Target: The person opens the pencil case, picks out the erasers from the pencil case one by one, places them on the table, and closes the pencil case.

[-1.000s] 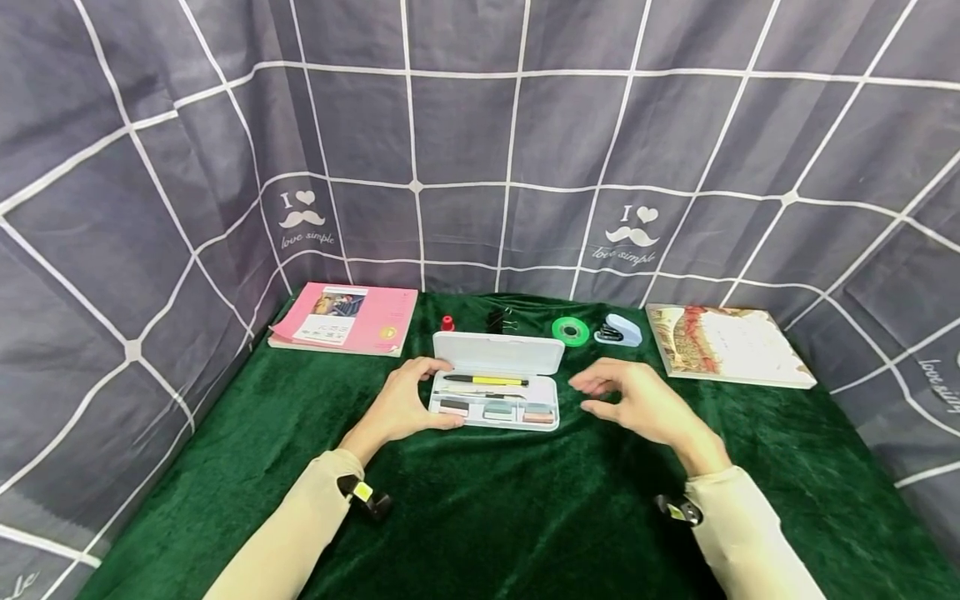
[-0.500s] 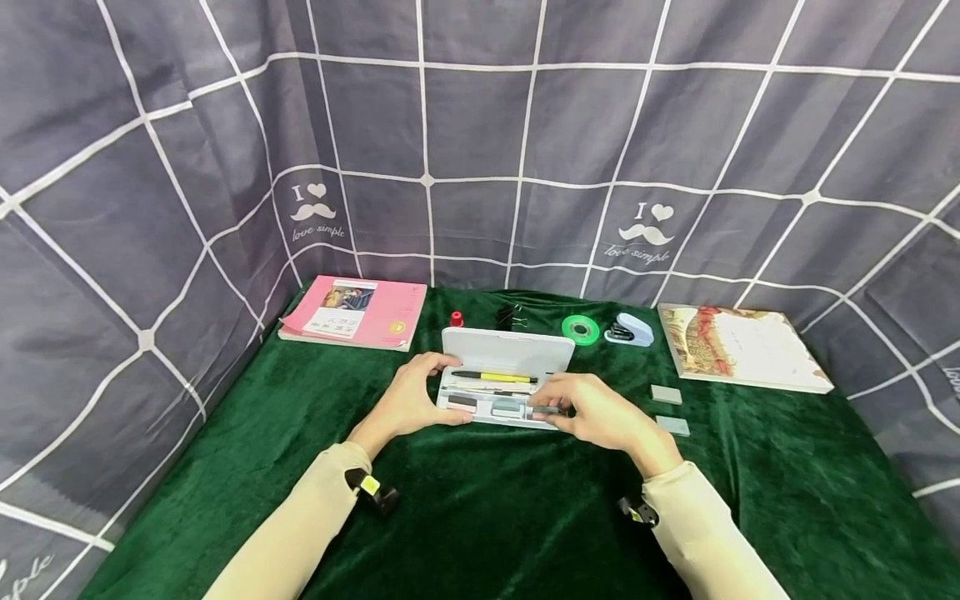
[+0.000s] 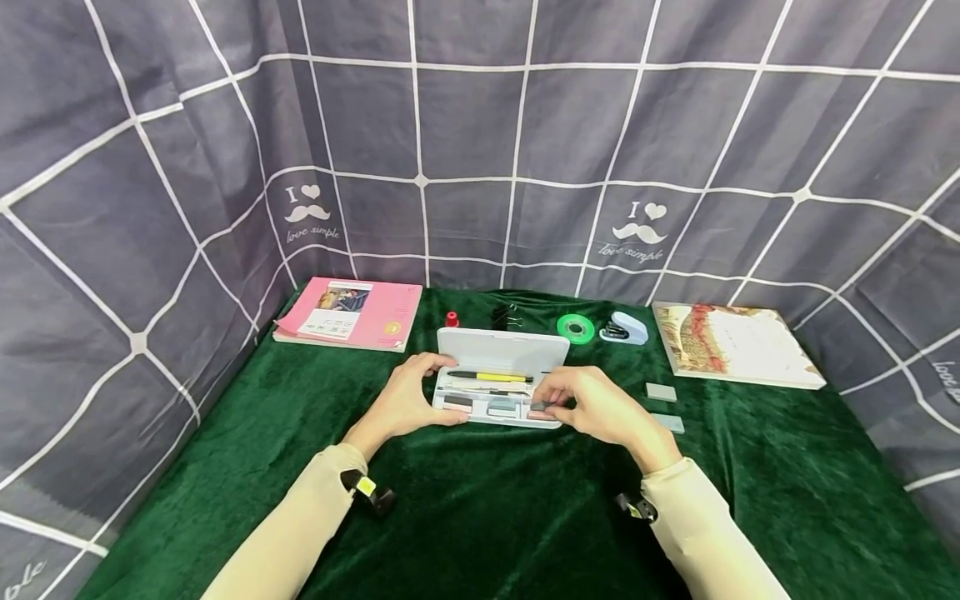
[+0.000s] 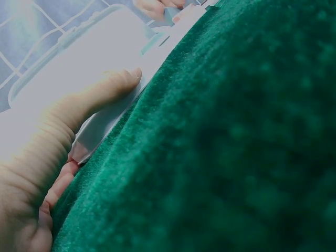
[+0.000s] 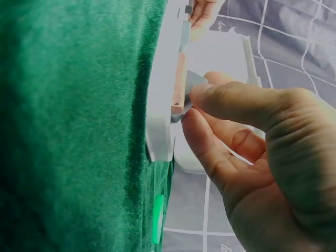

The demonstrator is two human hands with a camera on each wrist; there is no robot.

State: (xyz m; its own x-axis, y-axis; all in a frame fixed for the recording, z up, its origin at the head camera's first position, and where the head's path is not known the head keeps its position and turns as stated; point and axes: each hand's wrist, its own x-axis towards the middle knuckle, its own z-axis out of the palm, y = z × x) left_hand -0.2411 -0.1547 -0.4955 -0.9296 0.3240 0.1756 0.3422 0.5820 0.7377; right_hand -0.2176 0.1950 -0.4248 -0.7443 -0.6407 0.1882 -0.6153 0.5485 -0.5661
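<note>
A white pencil case lies on the cloth with its lid raised. My left hand grips its left end, thumb along the front edge. At the right front compartment, my right hand pinches a grey eraser between thumb and fingertips, right beside a pink eraser. A yellow-and-black pen and thinner writing tools lie in the back section. Along the front sit a dark-and-white eraser and a pale blue-green eraser.
Two pale grey blocks lie right of the case, one partly behind my right hand. Behind it stand a small red item, black binder clips, green tape and a light-blue stapler. Books flank both sides.
My right hand has moved left from beside the case to its right compartment, where it pinches the grey eraser. The two grey blocks have come into view. The left hand keeps its grip.
</note>
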